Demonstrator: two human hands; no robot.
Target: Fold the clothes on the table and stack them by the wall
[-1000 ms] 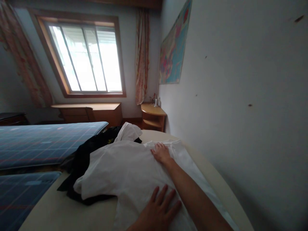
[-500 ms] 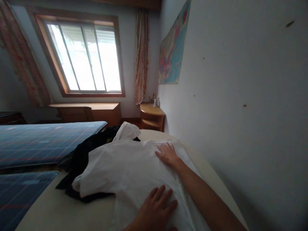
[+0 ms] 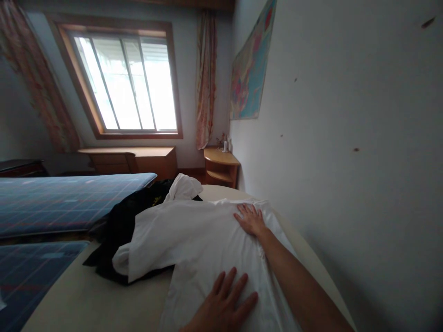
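Note:
A white T-shirt lies spread on a pale round table, its sleeve pointing left. My right hand rests flat on the upper part of the shirt near the collar edge, fingers spread. Closer to me, my left hand lies on the body of the shirt, its fingers apart too. Small creases run through the cloth between the hands. Under and behind the sleeve is a pile of black clothing, with a bunched white cloth on top at the far side.
Blue checked mattresses stand to the left of the table. A white wall runs close along its right side. Beyond are a wooden desk, a corner shelf and a window.
My right hand has slid a little to the right, and the shirt with its sleeve has shifted right over the black clothing. My left hand stays nearly in place. The view has turned slightly.

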